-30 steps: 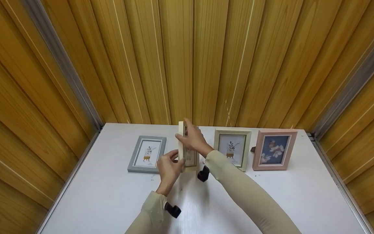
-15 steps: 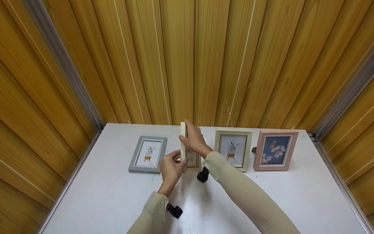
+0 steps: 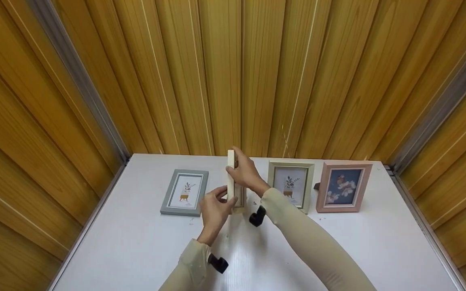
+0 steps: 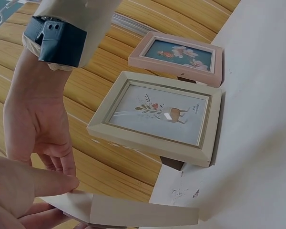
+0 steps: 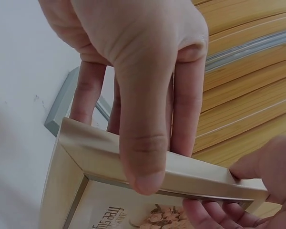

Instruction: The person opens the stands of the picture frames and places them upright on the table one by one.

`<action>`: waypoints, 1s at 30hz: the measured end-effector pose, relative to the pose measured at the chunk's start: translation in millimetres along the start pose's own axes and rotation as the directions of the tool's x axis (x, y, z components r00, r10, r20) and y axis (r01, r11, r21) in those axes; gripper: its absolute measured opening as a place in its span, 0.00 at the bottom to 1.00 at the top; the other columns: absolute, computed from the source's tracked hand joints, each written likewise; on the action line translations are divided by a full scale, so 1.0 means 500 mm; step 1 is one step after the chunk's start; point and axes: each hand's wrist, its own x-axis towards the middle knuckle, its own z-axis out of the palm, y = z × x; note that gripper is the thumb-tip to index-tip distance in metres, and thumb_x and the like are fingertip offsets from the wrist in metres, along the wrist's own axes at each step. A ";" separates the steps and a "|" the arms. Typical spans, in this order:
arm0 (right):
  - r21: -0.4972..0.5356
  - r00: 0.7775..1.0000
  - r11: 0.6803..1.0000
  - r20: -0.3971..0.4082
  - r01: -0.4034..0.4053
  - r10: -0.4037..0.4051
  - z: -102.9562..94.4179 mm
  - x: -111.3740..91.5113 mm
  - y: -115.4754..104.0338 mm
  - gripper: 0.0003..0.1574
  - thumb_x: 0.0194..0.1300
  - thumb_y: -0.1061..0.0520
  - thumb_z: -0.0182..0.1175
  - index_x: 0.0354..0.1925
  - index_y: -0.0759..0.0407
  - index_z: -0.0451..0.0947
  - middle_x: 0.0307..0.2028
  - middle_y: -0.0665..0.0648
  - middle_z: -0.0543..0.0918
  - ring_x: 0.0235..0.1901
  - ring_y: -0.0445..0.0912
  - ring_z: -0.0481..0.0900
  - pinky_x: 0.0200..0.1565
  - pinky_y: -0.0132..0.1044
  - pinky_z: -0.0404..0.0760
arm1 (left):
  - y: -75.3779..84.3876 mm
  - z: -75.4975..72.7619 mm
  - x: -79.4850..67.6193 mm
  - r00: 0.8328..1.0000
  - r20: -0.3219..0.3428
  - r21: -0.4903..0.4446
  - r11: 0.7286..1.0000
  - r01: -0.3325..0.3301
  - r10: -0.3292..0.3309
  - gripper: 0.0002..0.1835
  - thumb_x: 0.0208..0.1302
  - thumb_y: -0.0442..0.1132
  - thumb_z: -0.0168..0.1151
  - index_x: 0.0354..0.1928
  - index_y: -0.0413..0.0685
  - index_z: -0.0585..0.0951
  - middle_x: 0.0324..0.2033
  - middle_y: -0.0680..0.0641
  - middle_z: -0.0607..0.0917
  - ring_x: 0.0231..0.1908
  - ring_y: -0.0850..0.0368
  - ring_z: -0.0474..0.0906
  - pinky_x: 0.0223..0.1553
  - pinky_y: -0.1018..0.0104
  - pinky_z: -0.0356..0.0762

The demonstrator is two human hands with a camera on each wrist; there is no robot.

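Note:
Both hands hold a cream photo frame (image 3: 231, 182) upright and nearly edge-on in the head view. My left hand (image 3: 216, 210) grips its lower part. In the right wrist view the left thumb (image 5: 145, 152) lies on the front border, with fingers behind. Higher up, my right hand (image 3: 246, 171) pinches the frame between thumb and fingers. Its fingers (image 5: 219, 213) reach over the front, which shows a flower print and lettering. From the left wrist, only the cream frame's pale edge (image 4: 143, 210) shows, near the tabletop.
To the left is a grey-blue photo frame (image 3: 166, 202). A second cream frame (image 3: 271, 178) and a pink frame (image 3: 323, 188) stand at the right, propped from behind. All are on a white table (image 3: 136, 250) against a wood-look panel wall (image 3: 221, 81).
The held cream frame has shifted slightly right and turned more edge-on, so less of its front shows. Both hands have moved slightly right with it. The other frames stay put.

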 end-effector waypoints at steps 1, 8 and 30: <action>0.013 1.000 1.000 0.005 -0.005 0.005 -0.003 -0.001 0.002 0.43 0.71 0.61 0.62 0.78 0.56 0.57 0.52 0.65 0.81 0.50 0.53 0.80 0.54 0.52 0.80 | 0.001 0.000 -0.001 1.000 0.004 -0.003 1.000 -0.001 0.001 0.22 0.53 0.31 0.78 0.52 0.39 0.87 0.45 0.41 0.90 0.34 0.54 0.88 0.32 0.64 0.86; 0.143 0.996 0.987 0.061 -0.067 0.059 -0.022 -0.009 0.016 0.44 0.72 0.59 0.61 0.79 0.50 0.55 0.47 0.63 0.80 0.42 0.50 0.81 0.41 0.44 0.85 | 0.004 0.006 -0.011 1.000 0.018 -0.026 1.000 -0.017 0.017 0.20 0.54 0.29 0.77 0.52 0.40 0.87 0.47 0.43 0.90 0.34 0.55 0.88 0.28 0.67 0.85; 0.238 0.993 0.969 0.114 -0.061 0.034 -0.054 -0.025 0.046 0.44 0.73 0.60 0.61 0.80 0.47 0.55 0.52 0.65 0.76 0.45 0.55 0.81 0.40 0.46 0.87 | -0.016 -0.005 -0.021 0.977 0.199 -0.090 0.994 -0.055 0.072 0.20 0.60 0.30 0.73 0.56 0.43 0.86 0.52 0.43 0.88 0.40 0.54 0.87 0.35 0.68 0.86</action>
